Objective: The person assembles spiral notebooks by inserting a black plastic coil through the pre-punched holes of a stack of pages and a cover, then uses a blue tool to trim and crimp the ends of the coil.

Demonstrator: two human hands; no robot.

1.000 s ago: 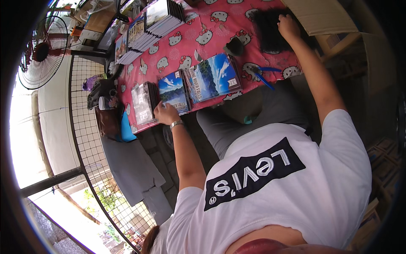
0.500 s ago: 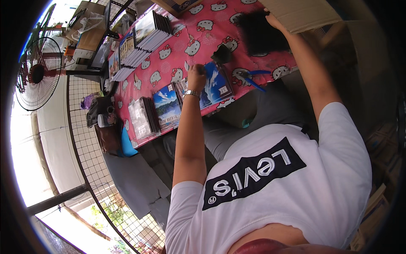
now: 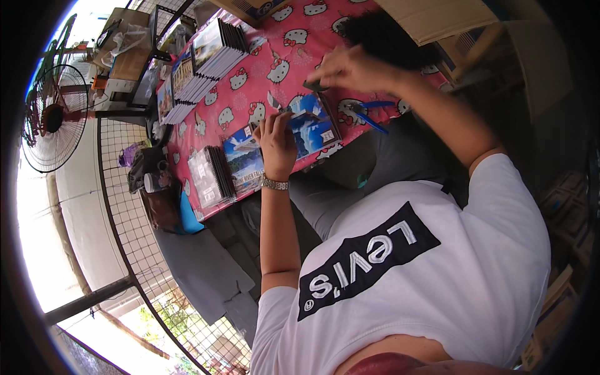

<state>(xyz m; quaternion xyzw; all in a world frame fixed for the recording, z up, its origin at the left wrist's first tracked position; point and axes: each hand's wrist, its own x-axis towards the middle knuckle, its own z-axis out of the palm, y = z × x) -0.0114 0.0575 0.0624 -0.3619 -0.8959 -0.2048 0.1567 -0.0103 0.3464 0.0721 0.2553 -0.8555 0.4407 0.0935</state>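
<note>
My left hand (image 3: 276, 145), a metal watch on its wrist, is over two blue landscape-covered booklets lying side by side, fingers stretched and apart. The left booklet (image 3: 245, 164) and the right booklet (image 3: 312, 128) are partly covered by the hand and its shadow. My right hand (image 3: 355, 70) reaches in above the table, slightly blurred, fingers bent down. Its fingertips meet a small dark piece (image 3: 314, 86); whether they grip it is unclear. Blue-handled pliers (image 3: 370, 114) lie beside the right booklet, near the table edge.
A heap of black, bristly strips (image 3: 390, 40) lies at the far right under a cardboard box flap (image 3: 437, 19). Stacks of bound booklets (image 3: 200, 69) stand at the far left, a smaller stack (image 3: 211, 175) nearer. The table has a pink patterned cover (image 3: 275, 40). A fan (image 3: 56, 117) stands left.
My right hand has come from the black heap leftward and nearer, over the dark piece. My left hand has drawn back toward me, its fingers spreading from a closed shape.
</note>
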